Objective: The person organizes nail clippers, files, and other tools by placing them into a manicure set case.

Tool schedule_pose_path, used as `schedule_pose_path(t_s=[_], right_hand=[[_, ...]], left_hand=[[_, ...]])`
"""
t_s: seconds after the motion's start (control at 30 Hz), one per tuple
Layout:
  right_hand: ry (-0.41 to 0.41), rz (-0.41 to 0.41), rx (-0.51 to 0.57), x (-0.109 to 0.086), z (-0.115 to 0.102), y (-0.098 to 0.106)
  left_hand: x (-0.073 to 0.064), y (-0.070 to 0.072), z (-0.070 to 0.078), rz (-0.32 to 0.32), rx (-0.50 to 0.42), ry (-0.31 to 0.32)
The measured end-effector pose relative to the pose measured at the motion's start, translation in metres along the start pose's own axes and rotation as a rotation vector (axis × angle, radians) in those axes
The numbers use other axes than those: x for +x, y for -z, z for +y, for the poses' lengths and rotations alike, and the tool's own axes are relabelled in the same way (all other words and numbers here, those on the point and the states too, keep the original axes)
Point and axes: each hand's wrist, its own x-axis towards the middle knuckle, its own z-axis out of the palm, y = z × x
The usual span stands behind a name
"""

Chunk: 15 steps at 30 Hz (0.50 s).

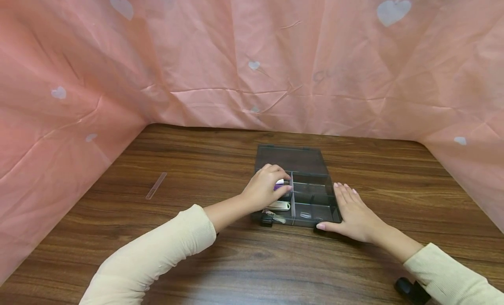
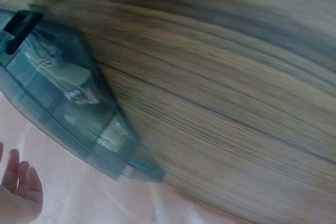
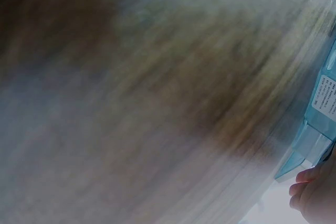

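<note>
In the head view a dark see-through compartment box (image 1: 315, 193) lies on the table, its lid (image 1: 289, 158) folded back. My left hand (image 1: 264, 187) reaches over its left compartments, thumb and fingertips apart at the divider. A purple and white thing (image 1: 279, 187) shows between them, partly hidden, its kind unclear. Nearer the front lies a pale oblong thing with a green edge (image 1: 279, 205). My right hand (image 1: 356, 215) rests straight-fingered against the box's right side, thumb at the front corner. The right wrist view catches its fingers beside the box's labelled wall (image 3: 325, 95).
A clear flat strip (image 1: 156, 185) lies on the wooden table to the left. A small clear piece (image 1: 305, 215) sits in the front right compartment. Pink cloth (image 1: 220, 73) surrounds the table. A black object (image 1: 411, 290) is beside the right sleeve.
</note>
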Motion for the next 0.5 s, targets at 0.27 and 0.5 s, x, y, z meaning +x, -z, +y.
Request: schedule_pose_path(t_s=[0.27,0.5], right_hand=[[0.010,-0.001,0.000,-0.001,0.000,0.000],[0.007,0.001,-0.001,-0.001,-0.001,0.000]], left_hand=[[-0.019,0.008,-0.011,0.026,-0.025,0.021],[-0.036,0.014,-0.025,0.075,-0.014,0.044]])
